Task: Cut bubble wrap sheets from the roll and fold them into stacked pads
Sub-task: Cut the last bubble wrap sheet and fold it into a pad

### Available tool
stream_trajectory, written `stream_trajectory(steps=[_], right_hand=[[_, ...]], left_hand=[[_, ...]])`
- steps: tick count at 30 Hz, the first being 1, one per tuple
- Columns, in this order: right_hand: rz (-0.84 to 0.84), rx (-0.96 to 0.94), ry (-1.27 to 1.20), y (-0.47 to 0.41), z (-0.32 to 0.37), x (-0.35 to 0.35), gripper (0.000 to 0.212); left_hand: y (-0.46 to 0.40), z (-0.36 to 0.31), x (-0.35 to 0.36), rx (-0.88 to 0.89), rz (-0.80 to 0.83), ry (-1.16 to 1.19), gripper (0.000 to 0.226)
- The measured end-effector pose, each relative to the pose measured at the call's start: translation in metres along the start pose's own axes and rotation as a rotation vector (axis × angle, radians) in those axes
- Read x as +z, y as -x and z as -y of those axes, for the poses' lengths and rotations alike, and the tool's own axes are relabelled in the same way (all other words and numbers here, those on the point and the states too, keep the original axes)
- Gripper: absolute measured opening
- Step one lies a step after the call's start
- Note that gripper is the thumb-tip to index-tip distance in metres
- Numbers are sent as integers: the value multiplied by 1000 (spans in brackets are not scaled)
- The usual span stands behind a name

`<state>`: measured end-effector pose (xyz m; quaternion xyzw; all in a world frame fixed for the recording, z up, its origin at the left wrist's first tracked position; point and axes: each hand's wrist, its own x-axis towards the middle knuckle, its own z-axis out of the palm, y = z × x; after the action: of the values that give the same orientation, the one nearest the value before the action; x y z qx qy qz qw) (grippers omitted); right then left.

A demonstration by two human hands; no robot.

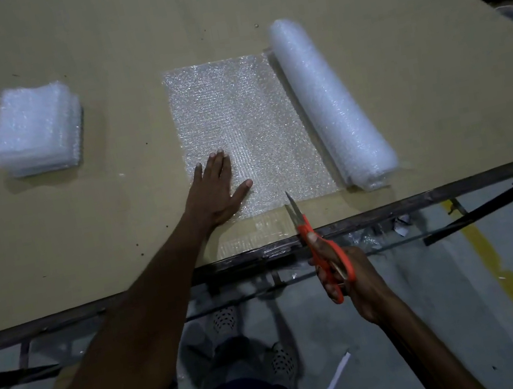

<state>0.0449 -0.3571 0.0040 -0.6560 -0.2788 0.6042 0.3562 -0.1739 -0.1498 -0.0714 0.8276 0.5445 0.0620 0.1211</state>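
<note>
The left hand (218, 187) is covering the near left corner of the unrolled sheet (248, 134). The right hand's (348, 277) grip is hiding part of the scissors' (316, 238) orange handles. The picture's left, top and right edges are cutting off the table (119, 47). Beyond its far right corner, dark shapes are staying too dim to tell.

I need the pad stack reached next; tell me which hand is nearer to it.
Left. The left hand lies flat on the unrolled sheet, right of the pad stack. The right hand grips the scissors off the table's near edge, farther away.
</note>
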Motion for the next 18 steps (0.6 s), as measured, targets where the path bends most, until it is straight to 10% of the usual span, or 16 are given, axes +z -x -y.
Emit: stream_trajectory(steps=[18], right_hand=[[-32,-1,-18,-17,0,1,51]], left_hand=[[0,2,5,-1,-27,2,89]])
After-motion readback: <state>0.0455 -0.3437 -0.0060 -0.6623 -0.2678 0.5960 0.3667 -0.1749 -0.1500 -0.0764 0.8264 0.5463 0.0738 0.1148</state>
